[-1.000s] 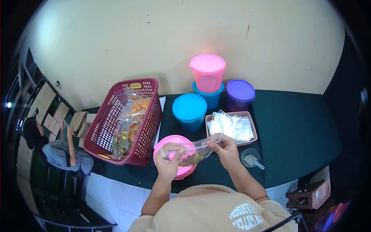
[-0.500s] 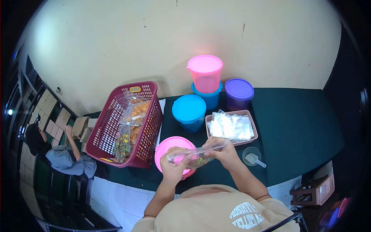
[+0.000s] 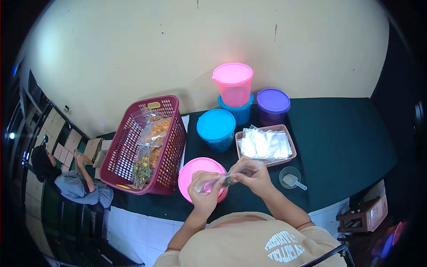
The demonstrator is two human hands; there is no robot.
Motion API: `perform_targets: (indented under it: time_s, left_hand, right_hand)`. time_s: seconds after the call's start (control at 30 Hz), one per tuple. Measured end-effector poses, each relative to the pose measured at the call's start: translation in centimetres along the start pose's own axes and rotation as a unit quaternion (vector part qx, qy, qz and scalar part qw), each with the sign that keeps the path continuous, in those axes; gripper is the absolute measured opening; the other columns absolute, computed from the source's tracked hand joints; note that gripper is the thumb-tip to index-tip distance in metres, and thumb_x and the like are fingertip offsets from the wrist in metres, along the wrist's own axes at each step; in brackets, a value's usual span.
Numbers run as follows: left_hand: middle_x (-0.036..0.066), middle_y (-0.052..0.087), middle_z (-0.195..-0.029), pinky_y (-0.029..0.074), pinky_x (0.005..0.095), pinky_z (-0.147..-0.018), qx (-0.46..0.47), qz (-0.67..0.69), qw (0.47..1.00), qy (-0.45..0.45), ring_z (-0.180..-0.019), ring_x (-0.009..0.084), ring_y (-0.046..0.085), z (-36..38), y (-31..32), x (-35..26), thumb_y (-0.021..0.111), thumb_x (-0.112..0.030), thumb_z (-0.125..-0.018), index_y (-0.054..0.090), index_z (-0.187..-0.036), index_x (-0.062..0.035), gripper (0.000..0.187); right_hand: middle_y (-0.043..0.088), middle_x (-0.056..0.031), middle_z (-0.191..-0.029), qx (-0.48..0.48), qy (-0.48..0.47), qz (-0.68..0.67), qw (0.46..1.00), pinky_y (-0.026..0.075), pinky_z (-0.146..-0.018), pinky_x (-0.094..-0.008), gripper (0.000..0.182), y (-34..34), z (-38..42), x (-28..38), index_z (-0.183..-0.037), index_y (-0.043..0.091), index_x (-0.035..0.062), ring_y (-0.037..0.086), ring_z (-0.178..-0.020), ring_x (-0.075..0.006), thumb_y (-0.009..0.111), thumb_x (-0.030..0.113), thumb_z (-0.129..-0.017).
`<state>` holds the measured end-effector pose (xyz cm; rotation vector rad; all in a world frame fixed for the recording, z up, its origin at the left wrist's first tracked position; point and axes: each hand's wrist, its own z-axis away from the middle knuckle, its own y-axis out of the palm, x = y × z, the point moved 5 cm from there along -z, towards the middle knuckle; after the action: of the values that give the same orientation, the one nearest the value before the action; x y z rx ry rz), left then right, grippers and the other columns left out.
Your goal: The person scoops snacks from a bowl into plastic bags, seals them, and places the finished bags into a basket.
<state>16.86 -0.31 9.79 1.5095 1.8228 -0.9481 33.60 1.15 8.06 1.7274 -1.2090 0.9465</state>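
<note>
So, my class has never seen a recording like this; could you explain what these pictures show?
There is no robot: the hands belong to a person wearing a camera on their head. All three pictures come from that camera, looking forward and down; the last shows now.

The left hand and right hand pinch a clear bag with some food-like pieces inside.

On the dark green table stand a dark red basket holding filled bags, two blue tubs, one bearing a pink tub, a purple tub, a pink-lidded container, a tray of clear packets, and a scoop in a small bowl.

Another person is at the left.
</note>
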Motion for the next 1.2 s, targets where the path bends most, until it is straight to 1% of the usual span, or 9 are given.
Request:
perform_targets:
  time_s: [0.1,0.23,0.37,0.53,0.7,0.83,1.07,1.13,1.2]
  left_hand:
    - [0.007,0.069,-0.081,0.042,0.0336,-0.078,0.016,-0.007,0.999,0.049,-0.079,0.0201,0.060,0.2,0.8,-0.7,0.074,-0.001,-0.074,0.068,-0.082,-0.0040,0.011]
    - [0.006,0.069,-0.081,0.042,0.0333,-0.078,0.007,0.011,1.000,0.018,-0.078,0.0199,0.059,0.5,0.7,0.1,0.074,-0.003,-0.075,0.068,-0.083,-0.0041,0.010]
    - [0.006,0.068,-0.081,0.041,0.0333,-0.078,0.016,-0.003,1.000,0.010,-0.078,0.0198,0.059,0.4,0.7,0.0,0.074,-0.005,-0.076,0.067,-0.081,-0.0042,0.009]
    - [0.006,0.065,-0.075,0.039,0.0343,-0.077,0.014,-0.023,0.999,0.046,-0.074,0.0201,0.057,0.7,0.6,0.0,0.075,-0.007,-0.076,0.066,-0.079,-0.0045,0.010]
    - [0.005,0.062,-0.070,0.037,0.0357,-0.078,0.022,-0.096,0.984,0.151,-0.063,0.0205,0.056,0.6,0.7,-1.5,0.074,-0.007,-0.076,0.061,-0.074,-0.0059,0.013]
    - [0.005,0.062,-0.069,0.036,0.0369,-0.079,0.019,-0.113,0.982,0.151,-0.063,0.0201,0.057,1.0,0.4,-1.4,0.074,-0.008,-0.075,0.061,-0.074,-0.0063,0.014]
    - [0.003,0.064,-0.070,0.035,0.0389,-0.090,0.011,-0.112,0.982,0.154,-0.065,0.0191,0.058,1.2,0.0,-1.6,0.074,-0.008,-0.074,0.062,-0.074,-0.0078,0.011]
    - [0.003,0.064,-0.070,0.034,0.0389,-0.091,0.011,-0.101,0.984,0.148,-0.065,0.0189,0.058,1.2,0.0,-1.5,0.073,-0.007,-0.074,0.063,-0.074,-0.0079,0.010]
    - [0.002,0.060,-0.070,0.035,0.0391,-0.091,0.013,-0.126,0.979,0.160,-0.069,0.0175,0.056,1.1,0.0,-1.7,0.072,-0.014,-0.079,0.062,-0.076,-0.0070,0.012]
  right_hand:
    - [0.063,-0.0078,-0.089,-0.002,0.016,0.013,1.000,0.050,-0.075,-0.0275,0.015,0.1,-0.1,0.5,-0.085,0.067,0.0021,0.061,-0.085,-0.0138,0.078,0.003,-0.074]
    - [0.063,-0.0064,-0.088,0.016,-0.006,0.072,0.997,0.048,-0.074,-0.0275,0.019,0.1,0.0,0.4,-0.082,0.066,0.0039,0.060,-0.084,-0.0130,0.081,0.006,-0.070]
    - [0.063,-0.0060,-0.086,-0.006,-0.008,0.041,0.999,0.047,-0.071,-0.0267,0.018,0.0,0.3,-0.3,-0.080,0.066,0.0042,0.059,-0.082,-0.0131,0.081,0.006,-0.071]
    - [0.059,-0.0031,-0.084,-0.027,-0.046,0.031,0.998,0.045,-0.066,-0.0248,0.018,0.1,0.6,-0.4,-0.083,0.067,0.0025,0.057,-0.075,-0.0102,0.080,0.011,-0.074]
    - [0.060,-0.0029,-0.084,-0.054,-0.013,-0.024,0.998,0.046,-0.066,-0.0246,0.014,-0.4,0.9,-1.7,-0.085,0.069,0.0017,0.057,-0.075,-0.0099,0.077,0.009,-0.077]
    - [0.061,-0.0041,-0.085,-0.068,0.035,-0.052,0.996,0.048,-0.067,-0.0245,0.009,-1.0,0.9,-2.1,-0.086,0.069,0.0012,0.059,-0.077,-0.0099,0.073,0.007,-0.081]
    - [0.062,-0.0048,-0.085,-0.117,-0.002,-0.025,0.993,0.048,-0.067,-0.0242,0.010,-2.2,0.8,-1.1,-0.084,0.067,0.0002,0.060,-0.074,-0.0103,0.073,0.008,-0.082]
    - [0.064,-0.0051,-0.085,-0.130,0.009,-0.097,0.987,0.047,-0.067,-0.0231,0.011,-2.6,0.7,-1.0,-0.087,0.065,0.0002,0.059,-0.073,-0.0093,0.072,0.008,-0.083]
    - [0.065,-0.0046,-0.085,-0.142,0.009,-0.073,0.987,0.046,-0.067,-0.0223,0.012,-3.6,0.7,-1.8,-0.088,0.064,0.0004,0.059,-0.074,-0.0085,0.071,0.009,-0.084]
